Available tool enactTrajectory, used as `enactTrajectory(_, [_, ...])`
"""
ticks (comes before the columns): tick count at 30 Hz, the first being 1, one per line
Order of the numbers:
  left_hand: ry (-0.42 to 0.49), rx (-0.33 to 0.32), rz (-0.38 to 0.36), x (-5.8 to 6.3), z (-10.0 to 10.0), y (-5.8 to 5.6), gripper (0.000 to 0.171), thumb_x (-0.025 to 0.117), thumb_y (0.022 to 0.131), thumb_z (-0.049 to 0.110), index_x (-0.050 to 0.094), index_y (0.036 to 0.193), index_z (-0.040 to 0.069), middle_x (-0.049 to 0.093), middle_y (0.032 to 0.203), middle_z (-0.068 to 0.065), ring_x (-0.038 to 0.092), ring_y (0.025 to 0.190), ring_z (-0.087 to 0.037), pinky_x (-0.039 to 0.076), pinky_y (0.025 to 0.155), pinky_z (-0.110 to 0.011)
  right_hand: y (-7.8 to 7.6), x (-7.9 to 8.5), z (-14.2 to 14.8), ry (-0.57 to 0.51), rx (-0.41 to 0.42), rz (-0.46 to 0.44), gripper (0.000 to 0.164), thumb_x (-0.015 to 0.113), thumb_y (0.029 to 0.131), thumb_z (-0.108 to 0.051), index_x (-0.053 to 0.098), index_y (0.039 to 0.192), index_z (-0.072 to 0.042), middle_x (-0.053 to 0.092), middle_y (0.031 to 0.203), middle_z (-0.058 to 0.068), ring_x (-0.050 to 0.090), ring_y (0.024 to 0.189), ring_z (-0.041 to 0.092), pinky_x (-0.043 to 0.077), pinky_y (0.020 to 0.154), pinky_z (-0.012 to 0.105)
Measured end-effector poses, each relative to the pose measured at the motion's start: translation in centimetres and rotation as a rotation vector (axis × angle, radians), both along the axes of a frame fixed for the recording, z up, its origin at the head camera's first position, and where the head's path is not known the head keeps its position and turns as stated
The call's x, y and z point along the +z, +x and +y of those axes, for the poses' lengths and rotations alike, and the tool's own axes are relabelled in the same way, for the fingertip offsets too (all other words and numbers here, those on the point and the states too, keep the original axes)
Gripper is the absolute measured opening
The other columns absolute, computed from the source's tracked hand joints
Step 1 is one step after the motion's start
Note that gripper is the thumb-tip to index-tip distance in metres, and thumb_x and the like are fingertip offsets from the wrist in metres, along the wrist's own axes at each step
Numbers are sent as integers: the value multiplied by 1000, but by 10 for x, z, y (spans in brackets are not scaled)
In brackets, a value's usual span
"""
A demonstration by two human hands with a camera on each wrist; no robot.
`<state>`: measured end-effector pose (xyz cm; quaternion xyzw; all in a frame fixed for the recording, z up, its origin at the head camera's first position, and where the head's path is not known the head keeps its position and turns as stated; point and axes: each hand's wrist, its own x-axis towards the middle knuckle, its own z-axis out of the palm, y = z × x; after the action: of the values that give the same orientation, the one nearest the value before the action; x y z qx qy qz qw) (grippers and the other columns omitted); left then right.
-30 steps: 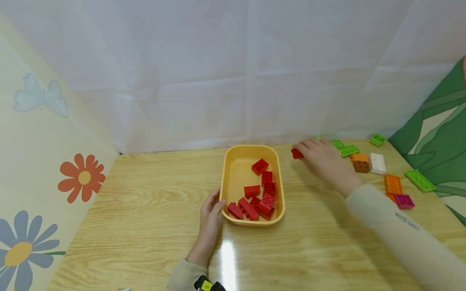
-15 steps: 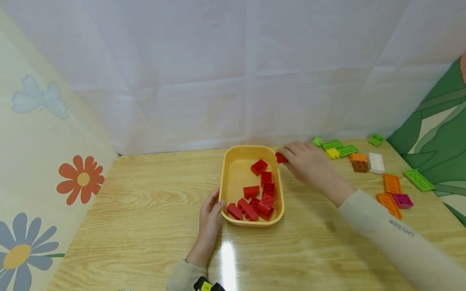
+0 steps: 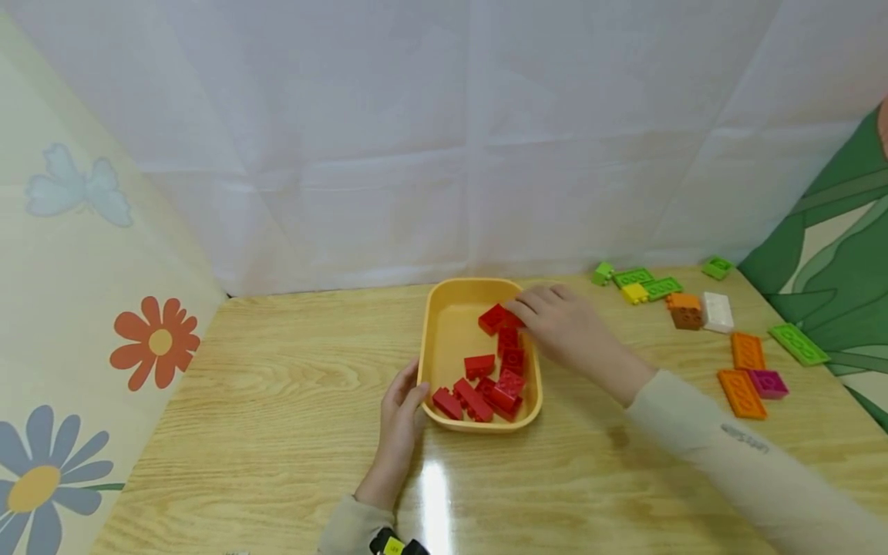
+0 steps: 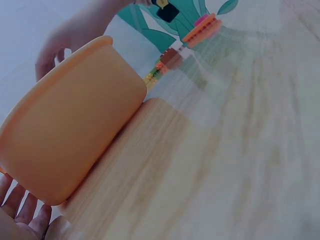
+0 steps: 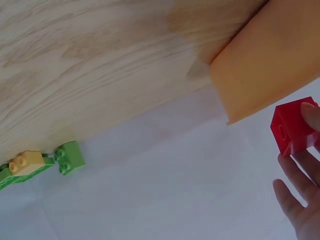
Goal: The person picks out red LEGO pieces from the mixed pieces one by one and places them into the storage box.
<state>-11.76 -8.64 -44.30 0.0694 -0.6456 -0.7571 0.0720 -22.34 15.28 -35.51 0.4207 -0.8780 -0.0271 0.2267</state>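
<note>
Near the middle of the table stands a yellow plastic bin [image 3: 425, 331] holding several red toy bricks [image 3: 473, 398]. My left hand [image 3: 398, 420] grips its near left corner, thumb at the rim and fingers against the outer wall. Over the bin's far right side, my right hand [image 3: 565, 330] pinches a red toy brick [image 5: 292, 127] between thumb and fingers. In the right wrist view this brick is just beyond the rim line; in the head view the fingers partly hide it.
On the wooden table's right lie green plates [image 3: 799, 344], a yellow brick [image 3: 634, 293], a small green brick [image 3: 603, 272], an orange-and-brown block [image 3: 685, 311], a white brick [image 3: 718, 312], orange plates [image 3: 742, 394] and a magenta brick [image 3: 768, 383]. A white cloth [image 3: 347, 154] hangs behind.
My right hand has carried the red brick leftward from the table's back right, across the bin's right rim and over its inside. The left hand and bin have stayed put.
</note>
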Motion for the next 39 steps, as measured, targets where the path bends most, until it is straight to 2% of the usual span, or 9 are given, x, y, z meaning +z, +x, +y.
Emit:
enactTrajectory(9, [1,2,-10,1,0,-1,43,49,92,8,48,134,-1,48,143,-21,46,128,-28,38,110,-46,7,-1,-17,82,34,-9,37,64,84,-11,62,121,-9,70,113,10,59,105,27,52,93,46])
enactTrajectory(15, [16,-7,-4,2,-1,0,44,50,92,10,47,135,-1,46,144,-22,45,128,-28,38,109,-48,4,-1,-27,71,56,-8,33,65,84,-9,63,117,-11,71,108,7,60,102,26,53,92,47])
enactTrajectory(21, [43,-26,-8,1,-2,0,45,48,93,10,45,136,-1,43,146,-21,44,128,-29,41,107,-47,-2,-8,-37,75,85,13,27,64,84,-12,66,111,-12,73,101,6,61,96,25,54,89,43])
enactTrajectory(31, [38,-34,-3,2,-1,0,45,49,92,9,45,137,0,44,146,-21,44,128,-29,42,107,-46,-6,-17,-46,86,61,-63,30,64,85,-16,65,114,-12,72,103,6,61,97,25,52,91,43])
enactTrajectory(39, [57,-32,-12,4,-1,1,45,48,92,9,46,136,1,45,145,-20,46,127,-28,43,106,-45,-9,-22,-53,99,64,-97,26,64,85,-16,66,111,-12,72,99,6,60,92,24,51,85,40])
